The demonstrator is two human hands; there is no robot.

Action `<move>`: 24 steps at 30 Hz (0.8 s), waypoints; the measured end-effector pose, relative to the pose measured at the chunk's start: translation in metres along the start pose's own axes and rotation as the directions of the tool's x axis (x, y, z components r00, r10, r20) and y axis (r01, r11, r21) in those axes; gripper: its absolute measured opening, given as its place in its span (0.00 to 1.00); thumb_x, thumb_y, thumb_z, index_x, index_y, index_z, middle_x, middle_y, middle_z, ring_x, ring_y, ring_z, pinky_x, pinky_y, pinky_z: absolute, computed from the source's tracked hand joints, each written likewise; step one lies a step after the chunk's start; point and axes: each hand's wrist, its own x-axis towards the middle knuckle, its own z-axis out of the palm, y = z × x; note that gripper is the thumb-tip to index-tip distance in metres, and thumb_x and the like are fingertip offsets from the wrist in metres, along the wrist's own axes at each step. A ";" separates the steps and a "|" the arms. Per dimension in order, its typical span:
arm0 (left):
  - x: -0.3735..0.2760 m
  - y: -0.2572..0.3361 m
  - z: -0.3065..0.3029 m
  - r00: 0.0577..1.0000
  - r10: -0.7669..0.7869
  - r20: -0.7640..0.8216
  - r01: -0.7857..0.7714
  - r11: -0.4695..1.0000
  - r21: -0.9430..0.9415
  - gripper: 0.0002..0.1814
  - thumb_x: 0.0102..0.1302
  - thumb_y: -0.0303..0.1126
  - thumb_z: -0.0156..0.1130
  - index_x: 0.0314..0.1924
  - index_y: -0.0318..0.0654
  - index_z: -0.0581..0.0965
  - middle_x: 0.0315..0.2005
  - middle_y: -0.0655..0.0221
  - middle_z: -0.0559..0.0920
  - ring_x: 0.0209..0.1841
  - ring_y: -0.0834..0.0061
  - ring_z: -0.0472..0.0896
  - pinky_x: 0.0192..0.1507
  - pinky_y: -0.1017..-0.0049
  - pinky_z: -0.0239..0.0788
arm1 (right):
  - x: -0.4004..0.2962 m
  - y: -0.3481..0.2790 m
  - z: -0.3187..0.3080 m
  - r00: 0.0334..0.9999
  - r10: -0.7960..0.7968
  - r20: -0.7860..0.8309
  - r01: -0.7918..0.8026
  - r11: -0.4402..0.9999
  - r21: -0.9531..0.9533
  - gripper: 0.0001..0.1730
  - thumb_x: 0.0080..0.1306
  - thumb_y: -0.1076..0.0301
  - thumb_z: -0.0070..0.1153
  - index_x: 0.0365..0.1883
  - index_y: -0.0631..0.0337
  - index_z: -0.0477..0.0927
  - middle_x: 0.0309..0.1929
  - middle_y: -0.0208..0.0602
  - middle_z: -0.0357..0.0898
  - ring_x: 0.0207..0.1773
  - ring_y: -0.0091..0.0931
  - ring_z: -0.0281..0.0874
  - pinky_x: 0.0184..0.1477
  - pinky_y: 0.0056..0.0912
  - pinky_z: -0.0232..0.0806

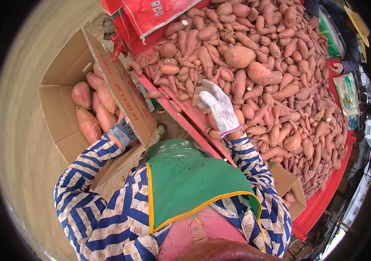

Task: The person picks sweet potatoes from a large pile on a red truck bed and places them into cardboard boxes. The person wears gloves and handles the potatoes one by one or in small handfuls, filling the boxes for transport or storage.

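My left hand (121,134), in a grey glove, reaches into an open cardboard box (62,114) that holds several large sweet potatoes (88,125). The box's wall hides its fingers, so a grip cannot be told. My right hand (216,106), in a white knit glove with a purple cuff edge, is over the near edge of a big heap of sweet potatoes (240,56). Its fingers point away from me and partly cover a sweet potato; whether it grips that one cannot be told.
The heap lies on a red truck bed with a red side rail (185,111). A red sack (159,13) lies at its far left corner. Another cardboard box (289,186) stands at the right. Across the heap, a person's hand (337,68) shows near green-and-white bags (346,94).
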 end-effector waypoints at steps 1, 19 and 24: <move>-0.006 -0.016 -0.003 0.997 -0.047 0.066 0.051 0.997 -0.061 0.20 0.60 0.24 0.63 0.54 0.46 0.79 0.61 0.64 0.78 0.67 0.58 0.74 0.66 0.58 0.68 | -0.002 0.003 -0.009 0.996 0.074 -0.044 -0.074 0.997 0.019 0.27 0.74 0.68 0.57 0.69 0.65 0.70 0.57 0.37 0.79 0.58 0.24 0.75 0.59 0.25 0.69; 0.476 0.018 -0.184 0.965 -0.231 -0.122 0.162 0.897 -0.411 0.45 0.55 0.53 0.72 0.69 0.39 0.69 0.67 0.51 0.71 0.70 0.48 0.68 0.71 0.56 0.59 | 0.136 -0.044 -0.329 0.713 -0.596 -0.369 -0.100 0.434 -0.895 0.28 0.64 0.57 0.63 0.60 0.59 0.77 0.52 0.51 0.81 0.53 0.47 0.80 0.54 0.48 0.73; 0.532 0.029 -0.141 0.990 -0.084 0.111 0.104 0.976 -0.194 0.52 0.55 0.69 0.65 0.73 0.46 0.66 0.71 0.56 0.66 0.73 0.52 0.63 0.73 0.53 0.53 | 0.246 -0.071 -0.406 0.702 -0.626 -0.340 -0.096 0.390 -0.916 0.31 0.60 0.56 0.63 0.61 0.56 0.75 0.48 0.52 0.82 0.53 0.49 0.81 0.51 0.50 0.75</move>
